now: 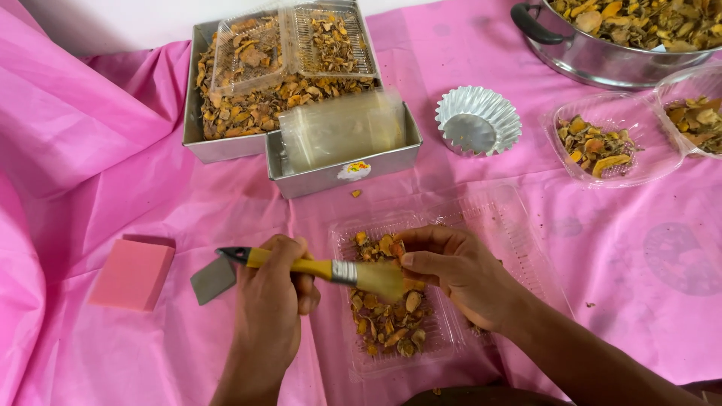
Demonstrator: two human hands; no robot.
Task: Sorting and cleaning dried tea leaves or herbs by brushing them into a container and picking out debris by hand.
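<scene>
Pink cloth [113, 113]; left hand [272, 301] fisted around brush [323, 269].

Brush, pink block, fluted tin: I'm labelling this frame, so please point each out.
Brush [301, 266]: head view, on its yellow handle.
Pink block [132, 274]: head view, middle of its top face.
Fluted tin [477, 120]: head view, on its pleated inner wall.

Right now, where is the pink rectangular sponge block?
The pink rectangular sponge block lies on the pink cloth at the head view's lower left, beside a small grey scraper blade.

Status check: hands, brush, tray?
Left hand grips yellow-handled brush. Right hand pinches a dried slice at the bristles, over clear clamshell tray. Nothing blocking.
</scene>
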